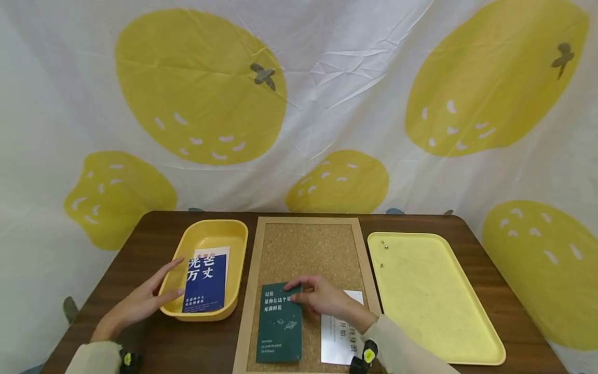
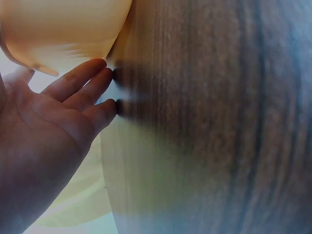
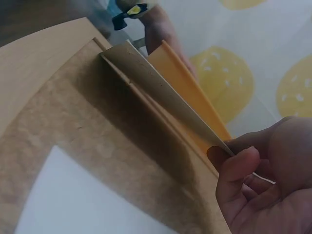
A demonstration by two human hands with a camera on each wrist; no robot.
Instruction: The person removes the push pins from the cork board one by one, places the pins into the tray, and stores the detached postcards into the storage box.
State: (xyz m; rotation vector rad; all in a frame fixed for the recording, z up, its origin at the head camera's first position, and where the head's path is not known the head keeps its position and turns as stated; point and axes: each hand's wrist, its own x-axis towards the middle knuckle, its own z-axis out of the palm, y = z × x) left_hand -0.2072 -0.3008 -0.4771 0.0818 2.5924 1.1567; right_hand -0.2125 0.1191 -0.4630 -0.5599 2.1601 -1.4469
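Observation:
My right hand (image 1: 322, 296) pinches the upper right corner of a dark green card (image 1: 279, 332) with white lettering and small planet drawings. In the right wrist view the card (image 3: 161, 92) tilts over the cork board (image 1: 308, 249), casting a shadow on it. A silvery-white card (image 1: 337, 332) lies on the board, partly covered by my right wrist. My left hand (image 1: 147, 298) rests at the left side of a yellow basin (image 1: 212, 226), fingers loosely extended and fingertips down by the table in the left wrist view. Inside the basin lie a blue card (image 1: 205, 285) and a whitish one beneath it.
A pale yellow tray (image 1: 434, 301) stands to the right of the board, with several small pins (image 1: 385, 247) near its upper left. All of this sits on a dark wooden table (image 1: 149, 234). Behind hangs a white cloth (image 1: 327, 93) with yellow lemon prints.

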